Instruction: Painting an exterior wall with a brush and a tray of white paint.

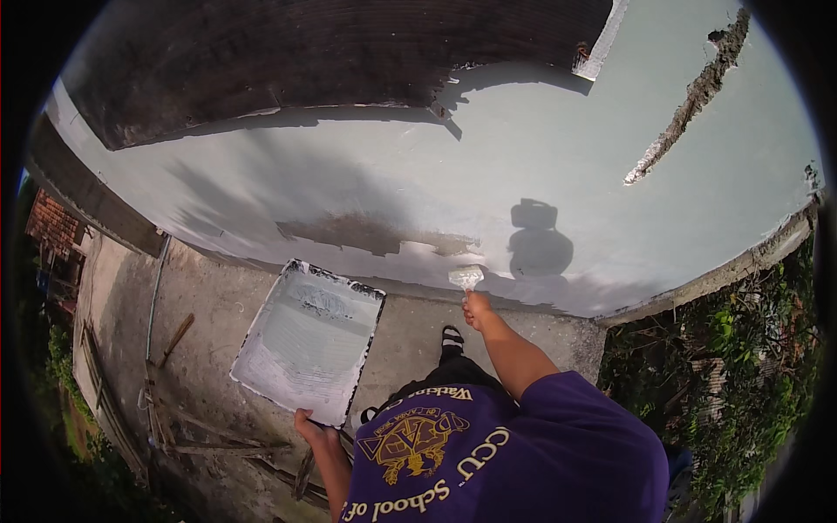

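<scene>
Two bare hands, both closed on something. Grips in the right hand (476,310) the short handle of a pale, broad-headed painting tool (466,277) — too small in view to tell brush from roller — and holds its head up to the foot of a smooth, pale greenish-white wall (418,166), just below the right end of a ragged, bare grey-brown patch (349,234). Cannot tell whether touching the surface. Holds in the left hand (309,427), by its near corner, a large, shallow, rectangular tray (296,357) with a whitish coat inside, streaked grey toward the far end, and a dark, smudged rim. Has this out to the left, above a grey concrete floor (222,305). Wears a purple short-sleeved shirt (558,462) with yellow and white print. Casts a rounded dark shadow (539,248) on the wall, right of the tool. Farther off: a dark brown, ridged panel (288,61) across the top of the wall, a long, rough gash (703,89) at upper right, leafy green plants (724,349) at right.
</scene>
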`<action>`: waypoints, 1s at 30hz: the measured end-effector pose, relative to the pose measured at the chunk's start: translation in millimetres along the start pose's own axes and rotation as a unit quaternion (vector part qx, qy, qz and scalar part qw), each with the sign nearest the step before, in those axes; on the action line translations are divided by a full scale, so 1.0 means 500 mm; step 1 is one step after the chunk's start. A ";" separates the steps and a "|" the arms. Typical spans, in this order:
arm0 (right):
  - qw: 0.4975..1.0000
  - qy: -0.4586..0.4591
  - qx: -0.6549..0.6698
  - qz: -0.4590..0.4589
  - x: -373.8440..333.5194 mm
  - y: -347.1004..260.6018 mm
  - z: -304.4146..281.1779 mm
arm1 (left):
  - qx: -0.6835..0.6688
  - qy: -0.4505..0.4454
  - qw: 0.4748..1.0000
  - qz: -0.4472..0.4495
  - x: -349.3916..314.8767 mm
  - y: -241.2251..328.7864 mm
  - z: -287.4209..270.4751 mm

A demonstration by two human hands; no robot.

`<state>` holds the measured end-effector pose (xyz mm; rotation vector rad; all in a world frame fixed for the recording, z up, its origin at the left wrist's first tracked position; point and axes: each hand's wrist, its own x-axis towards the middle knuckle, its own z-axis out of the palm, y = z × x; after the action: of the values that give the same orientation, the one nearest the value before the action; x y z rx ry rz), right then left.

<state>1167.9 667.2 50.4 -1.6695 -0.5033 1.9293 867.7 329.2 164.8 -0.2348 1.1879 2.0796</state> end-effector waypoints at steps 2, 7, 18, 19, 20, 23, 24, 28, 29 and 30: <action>0.999 -0.003 -0.010 0.035 0.007 -0.020 0.011 | 0.004 -0.001 1.000 0.000 0.002 0.001 -0.001; 0.991 -0.001 -0.027 -0.131 -0.010 -0.002 0.048 | -0.002 0.012 1.000 0.009 -0.004 0.003 -0.008; 0.990 0.052 0.055 -0.120 0.003 0.012 0.025 | 0.004 0.011 1.000 -0.008 -0.011 0.009 0.005; 0.992 0.032 0.027 -0.123 -0.003 0.026 0.015 | -0.009 -0.001 1.000 -0.013 -0.012 0.009 0.003; 0.991 0.034 0.028 -0.124 0.003 0.034 -0.002 | -0.008 -0.002 1.000 -0.016 -0.011 0.008 0.003; 0.996 0.037 0.071 -0.039 0.017 0.037 -0.025 | 0.008 0.009 1.000 -0.023 -0.011 0.007 0.014; 0.995 0.045 0.088 -0.016 0.026 0.029 -0.026 | 0.009 0.014 1.000 -0.024 -0.015 0.007 0.017; 0.991 0.073 0.075 -0.082 0.027 -0.019 0.016 | 0.010 0.009 1.000 -0.021 -0.011 0.003 0.014; 0.991 0.073 0.075 -0.082 0.019 -0.009 0.020 | 0.011 0.009 1.000 -0.021 -0.012 0.002 0.015; 0.989 0.054 0.071 -0.116 0.004 0.010 0.021 | 0.007 0.009 1.000 -0.023 -0.015 0.002 0.015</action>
<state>1156.6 665.3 47.5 -1.5423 -0.4827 1.6588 873.8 331.1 173.1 -0.2732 1.1963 2.0337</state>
